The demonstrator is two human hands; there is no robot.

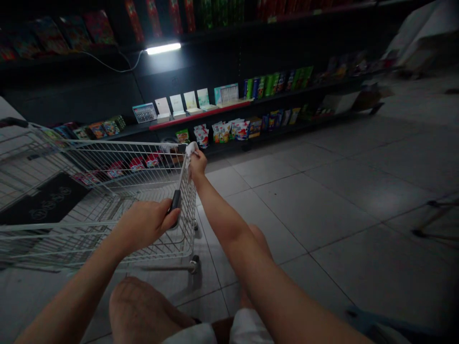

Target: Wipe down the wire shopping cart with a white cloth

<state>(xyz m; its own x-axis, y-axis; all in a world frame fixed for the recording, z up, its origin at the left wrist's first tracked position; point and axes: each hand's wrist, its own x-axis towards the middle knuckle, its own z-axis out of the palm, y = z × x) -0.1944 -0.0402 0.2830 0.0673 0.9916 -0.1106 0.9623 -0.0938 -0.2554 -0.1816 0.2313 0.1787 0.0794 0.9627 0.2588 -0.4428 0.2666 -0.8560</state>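
A wire shopping cart (pixel 107 191) stands in front of me on a tiled floor. My left hand (pixel 145 223) is closed around the black end grip (pixel 174 205) of the cart's near corner. My right hand (pixel 197 165) reaches farther along the cart's top rim and pinches a white cloth (pixel 191 149) against the rim. My bare knees (pixel 139 310) show at the bottom, low to the floor.
Dark shelves (pixel 222 105) with boxes, cards and snack packets run along the back wall under a lit tube lamp (pixel 163 48). A dark mat (pixel 46 200) lies behind the cart. Grey floor tiles (pixel 322 200) stretch right; a metal frame (pixel 435 220) stands at the right edge.
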